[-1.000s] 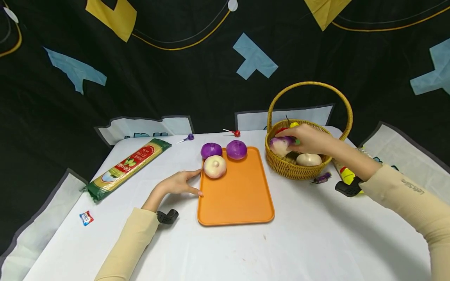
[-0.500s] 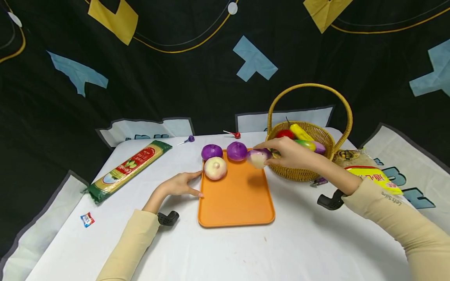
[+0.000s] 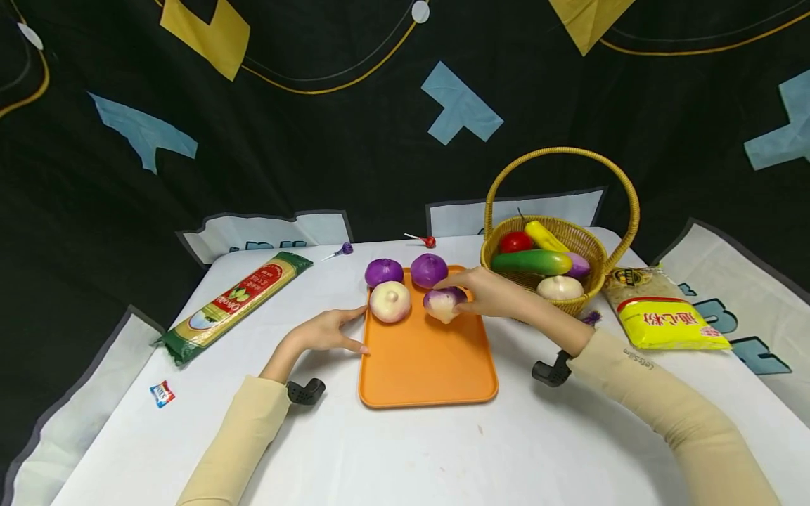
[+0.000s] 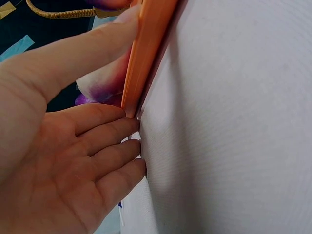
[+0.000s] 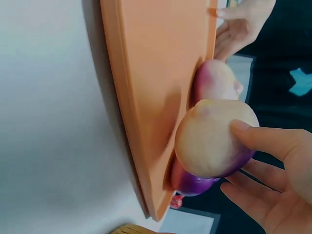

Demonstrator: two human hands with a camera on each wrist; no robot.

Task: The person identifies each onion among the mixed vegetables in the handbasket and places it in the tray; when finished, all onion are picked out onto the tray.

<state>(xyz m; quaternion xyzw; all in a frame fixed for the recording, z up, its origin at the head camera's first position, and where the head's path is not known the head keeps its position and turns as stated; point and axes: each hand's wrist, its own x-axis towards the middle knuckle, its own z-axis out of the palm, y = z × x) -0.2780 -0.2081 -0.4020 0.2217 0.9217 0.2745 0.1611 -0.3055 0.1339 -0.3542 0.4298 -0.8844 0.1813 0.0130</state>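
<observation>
My right hand point(image 3: 484, 292) pinches a purple-and-white onion point(image 3: 441, 303) between thumb and fingers, over the upper right part of the orange tray point(image 3: 430, 365). In the right wrist view the thumb lies on the pale side of this onion point(image 5: 214, 139), and a shadow falls on the tray. My left hand point(image 3: 325, 330) rests at the tray's left edge, thumb and fingers spread and fairly straight. The left wrist view has the thumb point(image 4: 92, 51) touching the rim. A pale onion point(image 3: 389, 302) and two purple onions point(image 3: 383, 273) point(image 3: 429, 270) sit around the tray's far end.
Right of the tray stands a handled wicker basket point(image 3: 525, 284) with a tomato, yellow pepper, cucumber and other vegetables. Packets lie at the left point(image 3: 234, 302) and right point(image 3: 671, 316). Two lollipops point(image 3: 344, 249) point(image 3: 427, 241) lie at the back, a small sweet point(image 3: 162, 393) at the left.
My right hand has lifted the purple-and-white onion out of the basket and moved it left over the tray. The left hand has stayed at the tray's edge.
</observation>
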